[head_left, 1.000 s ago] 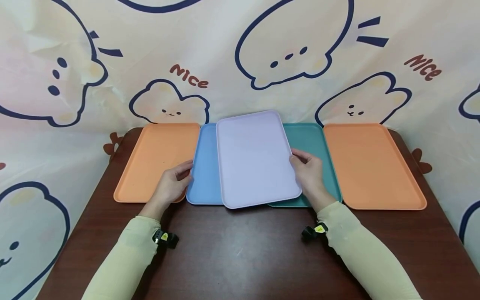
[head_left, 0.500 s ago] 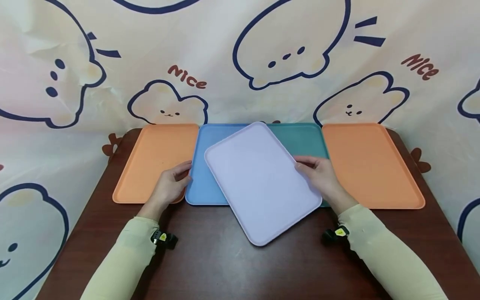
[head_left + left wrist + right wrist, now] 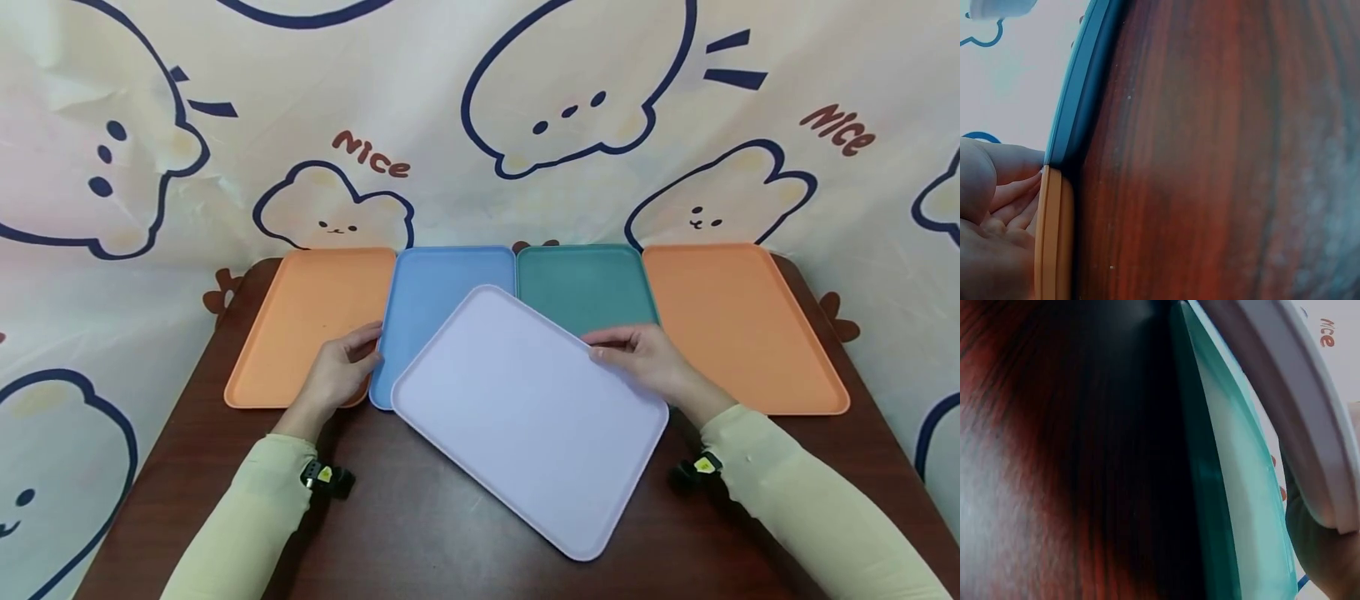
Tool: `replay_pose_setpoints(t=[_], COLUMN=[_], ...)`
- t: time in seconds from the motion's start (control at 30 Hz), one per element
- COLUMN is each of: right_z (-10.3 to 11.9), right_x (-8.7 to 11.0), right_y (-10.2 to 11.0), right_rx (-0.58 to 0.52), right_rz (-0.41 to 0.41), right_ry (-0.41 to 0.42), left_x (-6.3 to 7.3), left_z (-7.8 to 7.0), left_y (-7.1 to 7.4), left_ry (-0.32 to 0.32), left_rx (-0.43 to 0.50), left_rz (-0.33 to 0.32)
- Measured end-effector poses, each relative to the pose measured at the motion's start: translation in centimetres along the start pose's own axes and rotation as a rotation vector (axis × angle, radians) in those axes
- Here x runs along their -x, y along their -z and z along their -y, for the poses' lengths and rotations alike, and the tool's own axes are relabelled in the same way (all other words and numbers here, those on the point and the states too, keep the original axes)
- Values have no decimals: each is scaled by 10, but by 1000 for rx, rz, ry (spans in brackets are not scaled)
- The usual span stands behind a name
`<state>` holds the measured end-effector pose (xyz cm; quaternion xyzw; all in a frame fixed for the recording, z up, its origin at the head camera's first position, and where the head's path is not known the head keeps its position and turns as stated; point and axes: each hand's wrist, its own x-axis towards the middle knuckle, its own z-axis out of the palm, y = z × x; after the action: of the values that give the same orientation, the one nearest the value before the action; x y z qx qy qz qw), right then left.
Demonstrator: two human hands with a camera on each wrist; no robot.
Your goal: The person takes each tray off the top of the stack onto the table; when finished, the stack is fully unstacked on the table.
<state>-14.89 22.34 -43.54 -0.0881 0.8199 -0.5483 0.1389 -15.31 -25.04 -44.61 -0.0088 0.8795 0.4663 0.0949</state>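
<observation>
My right hand (image 3: 651, 362) pinches one long edge of a lavender tray (image 3: 532, 417), thumb on top. That tray is turned at a slant, overlapping the front of a blue tray (image 3: 442, 287) and a green tray (image 3: 585, 283). In the right wrist view the lavender tray (image 3: 1291, 394) shows raised above the green tray (image 3: 1241, 462). My left hand (image 3: 333, 375) lies over the left orange tray (image 3: 318, 308), its fingertips touching the blue tray's left edge. The left wrist view has the thumb right at the corner of the blue tray (image 3: 1075, 94).
Another orange tray (image 3: 742, 333) lies at the right end of the row. All rest on a dark wooden table (image 3: 420, 533), whose back edge meets a cartoon-printed cloth (image 3: 465, 192). Several trays stand edge to edge there.
The lavender tray has turned anticlockwise and come toward the front with my right hand, uncovering more of the blue and green trays. My left hand has stayed at the blue tray's edge.
</observation>
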Motion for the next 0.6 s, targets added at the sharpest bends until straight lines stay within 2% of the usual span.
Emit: replay_pose_setpoints(t=[0.3, 0.6], right_z=[2, 9], right_x=[5, 5], right_y=[-6, -22], right_rx=[6, 114], right_rz=[231, 413], right_ry=[87, 217], left_x=[0, 0], left_z=[1, 0], left_y=[-2, 0], left_ry=[-4, 9], left_rx=[0, 8], left_rz=[-4, 4])
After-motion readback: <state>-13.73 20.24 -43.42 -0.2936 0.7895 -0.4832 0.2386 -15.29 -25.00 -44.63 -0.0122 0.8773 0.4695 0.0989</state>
